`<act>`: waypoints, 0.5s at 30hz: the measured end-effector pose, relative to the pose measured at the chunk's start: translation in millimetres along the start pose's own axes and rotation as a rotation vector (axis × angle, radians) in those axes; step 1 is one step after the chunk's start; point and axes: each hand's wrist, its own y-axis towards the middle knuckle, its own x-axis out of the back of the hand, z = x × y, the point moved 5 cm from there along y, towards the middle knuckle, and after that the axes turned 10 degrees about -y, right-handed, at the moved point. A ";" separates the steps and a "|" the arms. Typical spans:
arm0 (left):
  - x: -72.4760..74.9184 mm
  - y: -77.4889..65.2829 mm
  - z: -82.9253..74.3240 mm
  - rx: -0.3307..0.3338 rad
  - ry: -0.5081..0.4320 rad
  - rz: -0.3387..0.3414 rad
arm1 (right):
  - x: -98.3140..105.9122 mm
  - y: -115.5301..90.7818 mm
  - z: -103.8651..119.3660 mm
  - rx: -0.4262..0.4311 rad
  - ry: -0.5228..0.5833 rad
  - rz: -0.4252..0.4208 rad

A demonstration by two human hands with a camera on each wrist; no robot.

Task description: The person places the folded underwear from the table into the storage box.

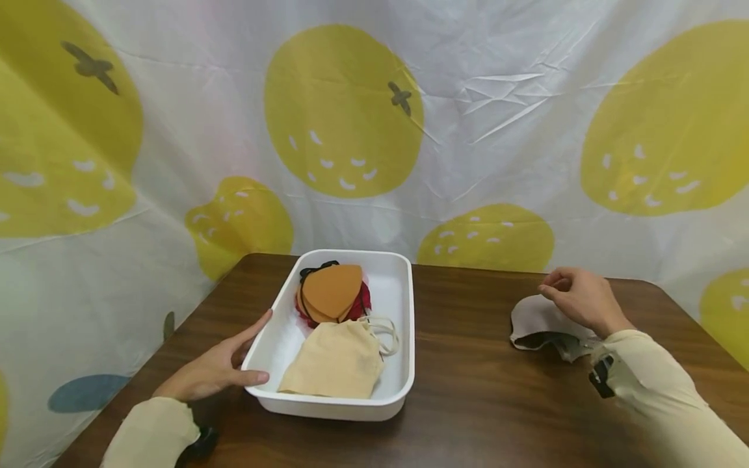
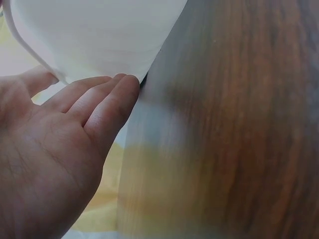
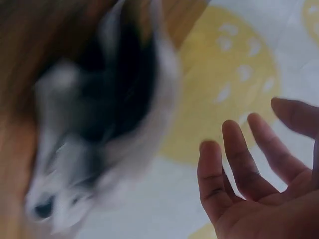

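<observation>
My left hand (image 1: 213, 367) is at the left side of a white tray (image 1: 409, 364), its fingers nearly straight along the outer wall and its thumb at the rim. In the tray lie a cream drawstring pouch (image 1: 333, 361) and orange-brown rounded pieces (image 1: 333, 289) with black cords. Some red material (image 1: 365, 300) shows beneath those pieces. My right hand (image 1: 585, 299) hovers over a pinkish-grey cloth piece (image 1: 538, 317) with a dark hollow inside. In the right wrist view its loosely bent fingers (image 3: 239, 159) hold nothing, and the cloth piece (image 3: 144, 144) is blurred beside them.
A brown wooden table (image 1: 462, 383) carries the tray and the cloth piece. Behind it hangs a white curtain (image 1: 497, 156) printed with yellow fruit, close to the table's back edge. Dark devices are strapped at both wrists.
</observation>
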 end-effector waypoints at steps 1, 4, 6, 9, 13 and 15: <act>0.1 0.2 -0.2 0.004 0.000 -0.002 | 0.6 -0.6 -9.6 -0.019 0.002 0.015; 0.1 0.4 -1.4 0.006 0.000 0.001 | 2.4 -4.2 -34.6 -0.082 -0.009 0.047; 0.6 0.3 -2.2 0.001 0.003 0.004 | 3.8 -7.4 -47.6 -0.118 -0.030 0.066; 1.5 -0.6 -2.6 -0.011 0.009 0.001 | 2.5 -11.3 -61.8 -0.163 -0.054 0.125; 1.1 0.0 -1.7 -0.020 0.001 0.007 | -4.7 -14.2 -72.9 -0.182 -0.086 0.197; -1.0 1.1 -0.5 -0.017 -0.015 0.019 | -9.1 -15.2 -76.3 -0.179 -0.105 0.215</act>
